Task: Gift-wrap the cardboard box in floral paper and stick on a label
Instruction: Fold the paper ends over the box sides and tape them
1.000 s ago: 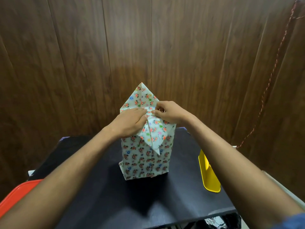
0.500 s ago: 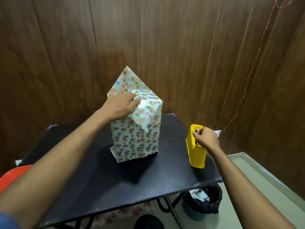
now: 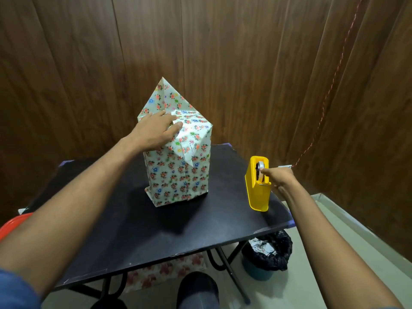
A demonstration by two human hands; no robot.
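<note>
The box wrapped in floral paper (image 3: pixel 178 175) stands upright in the middle of the black table (image 3: pixel 156 230). One triangular flap is folded down over its front; a second flap sticks up at the back. My left hand (image 3: pixel 156 132) lies flat on the box's top and presses the folded paper down. A yellow tape dispenser (image 3: pixel 257 188) stands near the table's right edge. My right hand (image 3: pixel 277 177) is at the dispenser and pinches the tape end by the roll.
A bin lined with a black bag (image 3: pixel 267 255) stands on the floor under the table's right corner. Floral paper (image 3: pixel 165 270) lies below the table. A red object (image 3: pixel 13 224) shows at the left edge. A wood-panelled wall is close behind.
My right hand left the box top and went right to the tape dispenser, where it now pinches the tape. My left hand stayed pressing the fold. The camera view shifted right.
</note>
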